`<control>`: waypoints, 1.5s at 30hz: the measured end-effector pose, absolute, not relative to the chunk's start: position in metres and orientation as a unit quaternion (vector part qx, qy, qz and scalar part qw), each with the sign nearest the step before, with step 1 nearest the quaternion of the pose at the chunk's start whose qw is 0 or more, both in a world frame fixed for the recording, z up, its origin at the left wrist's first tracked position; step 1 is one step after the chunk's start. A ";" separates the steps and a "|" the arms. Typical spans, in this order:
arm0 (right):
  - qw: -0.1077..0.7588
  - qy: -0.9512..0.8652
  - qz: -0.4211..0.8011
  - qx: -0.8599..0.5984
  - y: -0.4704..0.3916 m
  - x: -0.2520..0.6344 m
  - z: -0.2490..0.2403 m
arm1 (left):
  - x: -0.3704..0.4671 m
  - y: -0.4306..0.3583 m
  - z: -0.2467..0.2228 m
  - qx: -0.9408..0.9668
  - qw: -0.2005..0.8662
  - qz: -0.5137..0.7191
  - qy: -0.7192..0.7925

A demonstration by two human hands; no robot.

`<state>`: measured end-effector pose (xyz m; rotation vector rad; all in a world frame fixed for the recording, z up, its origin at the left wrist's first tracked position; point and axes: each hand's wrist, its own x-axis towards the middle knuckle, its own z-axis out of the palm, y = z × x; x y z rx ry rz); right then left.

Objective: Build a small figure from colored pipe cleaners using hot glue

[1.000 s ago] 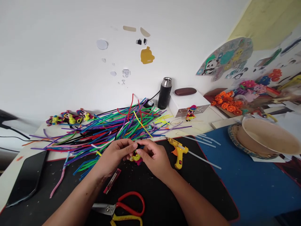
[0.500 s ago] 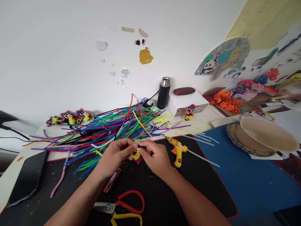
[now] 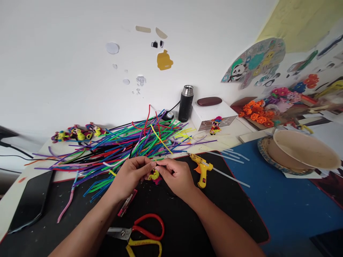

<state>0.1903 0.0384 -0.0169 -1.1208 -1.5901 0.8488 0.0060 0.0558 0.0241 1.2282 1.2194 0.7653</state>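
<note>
Both hands meet over the black mat (image 3: pixel 171 214), their thumbs and forefingers pinched close together. Between them is a small pipe-cleaner figure (image 3: pixel 154 176), yellow with a dark and magenta lower part. My left hand (image 3: pixel 132 175) is closed on it from the left, and my right hand (image 3: pixel 178 175) grips from the right. Fingertips hide the figure's top. Behind the hands lies a loose heap of coloured pipe cleaners (image 3: pixel 144 142). Scissors (image 3: pixel 144 232) with red and yellow handles rest near me, and a yellow glue gun (image 3: pixel 203 170) lies right of my right hand.
A phone (image 3: pixel 30 200) lies at left, with finished figures (image 3: pixel 80 134) behind it. A black flask (image 3: pixel 185 103) and a white box (image 3: pixel 195 116) stand by the wall; one figure (image 3: pixel 215 125) stands in front. Glue sticks (image 3: pixel 230 156) and a bowl (image 3: pixel 302 153) are at right.
The view has shifted slightly. My hands stay pinched together over the figure, with only small finger movements, and a bit more of its yellow part shows.
</note>
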 end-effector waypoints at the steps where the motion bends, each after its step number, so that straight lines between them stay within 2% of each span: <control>1: 0.490 -0.653 0.348 -0.460 0.039 0.190 -0.018 | 0.006 0.056 0.025 0.525 0.585 0.328 0.524; 12: 0.486 -0.669 0.349 -0.441 0.039 0.192 -0.018 | 0.001 0.058 0.040 0.546 0.598 0.291 0.510; 45: 0.476 -0.670 0.364 -0.438 0.037 0.192 -0.021 | 0.001 0.058 0.036 0.558 0.600 0.264 0.509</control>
